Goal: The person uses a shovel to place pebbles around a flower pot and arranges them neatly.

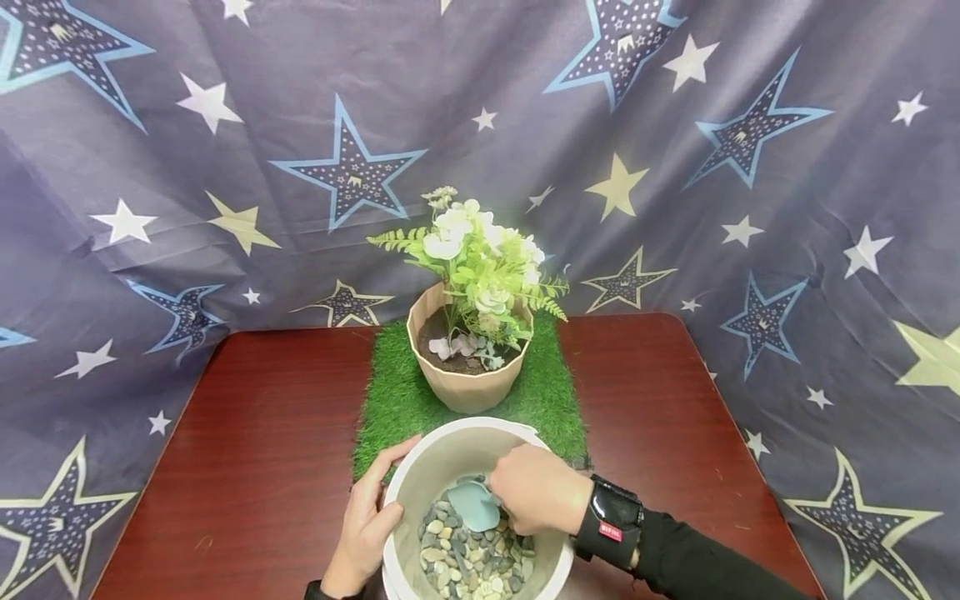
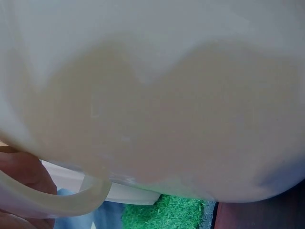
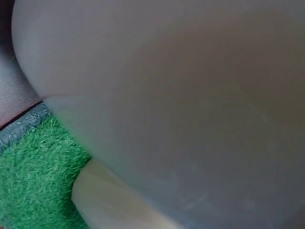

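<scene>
A white bucket (image 1: 457, 454), part filled with grey and tan pebbles (image 1: 450, 554), stands at the near side of the table. My left hand (image 1: 363, 525) grips it from the left, thumb at the rim and fingers round the outside. In the left wrist view, the bucket wall (image 2: 190, 109) fills most of the picture, and the fingers (image 2: 26, 169) show beside a curved white handle (image 2: 71, 202). Inside the bucket, my right hand (image 1: 540, 492) holds a pale blue scoop (image 1: 474, 507), its blade on the pebbles. The scoop's handle is hidden by the fist.
Beyond the bucket, a beige faceted pot (image 1: 472, 387) with soil and a leafy plant with white flowers (image 1: 487, 258) stands on a green turf mat (image 1: 555, 383). The table (image 1: 262, 458) is dark red wood. A star-patterned curtain (image 1: 495, 75) hangs behind and at both sides.
</scene>
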A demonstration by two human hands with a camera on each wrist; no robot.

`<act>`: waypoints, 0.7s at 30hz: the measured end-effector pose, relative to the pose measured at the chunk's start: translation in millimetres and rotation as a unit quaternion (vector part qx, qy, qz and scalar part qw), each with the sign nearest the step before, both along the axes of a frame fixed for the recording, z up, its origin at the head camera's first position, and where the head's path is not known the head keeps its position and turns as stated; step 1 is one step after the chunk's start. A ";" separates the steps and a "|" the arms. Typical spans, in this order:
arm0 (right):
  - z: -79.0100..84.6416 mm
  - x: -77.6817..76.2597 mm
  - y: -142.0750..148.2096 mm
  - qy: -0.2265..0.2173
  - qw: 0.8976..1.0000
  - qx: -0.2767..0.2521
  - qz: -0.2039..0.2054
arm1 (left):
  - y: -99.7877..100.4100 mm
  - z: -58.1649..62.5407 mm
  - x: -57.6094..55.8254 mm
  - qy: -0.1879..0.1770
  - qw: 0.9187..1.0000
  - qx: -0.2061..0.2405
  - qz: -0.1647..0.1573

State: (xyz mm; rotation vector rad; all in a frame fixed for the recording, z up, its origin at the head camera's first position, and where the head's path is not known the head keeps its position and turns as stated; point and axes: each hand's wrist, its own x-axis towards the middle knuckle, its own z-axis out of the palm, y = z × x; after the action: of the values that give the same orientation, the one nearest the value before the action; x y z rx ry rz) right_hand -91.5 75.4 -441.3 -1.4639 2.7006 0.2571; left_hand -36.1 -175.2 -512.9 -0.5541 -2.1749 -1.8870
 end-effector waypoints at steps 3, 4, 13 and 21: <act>-0.4 -1.0 3.2 0.006 1.000 -0.008 0.017 | 0.1 0.7 -0.7 -0.004 1.000 0.000 -0.001; -0.3 -1.1 3.4 0.003 1.000 -0.012 0.018 | 0.0 0.8 -1.0 -0.003 1.000 -0.001 0.002; 1.3 2.0 -0.2 -0.093 0.994 0.020 -0.048 | 3.7 -3.0 -0.6 -0.004 1.000 0.000 0.007; -3.6 -1.1 3.6 -0.056 0.998 -0.007 -0.004 | 2.5 -1.7 -0.7 -0.009 1.000 0.004 0.007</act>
State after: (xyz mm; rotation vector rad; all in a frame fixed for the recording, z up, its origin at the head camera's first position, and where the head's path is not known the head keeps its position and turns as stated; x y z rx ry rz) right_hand -92.6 79.0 -444.9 -1.4241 2.6252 0.1523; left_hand -36.8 -172.7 -514.6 -0.5190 -2.1754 -1.9007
